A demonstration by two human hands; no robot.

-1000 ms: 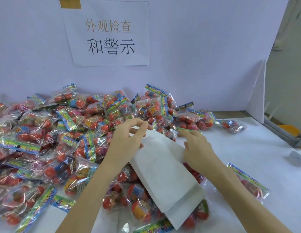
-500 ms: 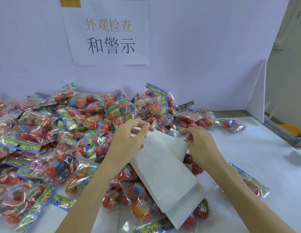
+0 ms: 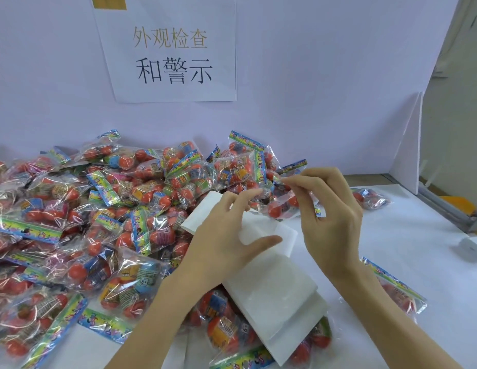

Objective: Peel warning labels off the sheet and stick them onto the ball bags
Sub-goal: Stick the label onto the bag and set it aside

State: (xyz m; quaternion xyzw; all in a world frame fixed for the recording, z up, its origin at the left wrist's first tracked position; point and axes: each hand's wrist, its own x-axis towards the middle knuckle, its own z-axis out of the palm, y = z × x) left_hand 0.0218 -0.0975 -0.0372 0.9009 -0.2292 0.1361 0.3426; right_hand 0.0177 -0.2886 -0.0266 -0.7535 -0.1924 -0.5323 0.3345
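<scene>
We hold the white label sheet (image 3: 261, 265) with our left hand (image 3: 226, 243), thumb lying across its face and fingers loosely spread over its upper end. The sheet slants from the pile down toward the bench's near edge, resting on ball bags. Our right hand (image 3: 330, 214) is raised just beyond the sheet's top end, thumb and forefinger pressed together at the tip in a pinch; whatever sits between them is too small for us to tell, though it may be a peeled label. The heap of ball bags (image 3: 104, 222) covers the left half of the white bench (image 3: 408, 251), up to the back wall. One bag (image 3: 397, 288) lies alone toward the right near edge, another (image 3: 370, 198) near the far right corner. A paper sign (image 3: 170, 51) hangs on the wall.
</scene>
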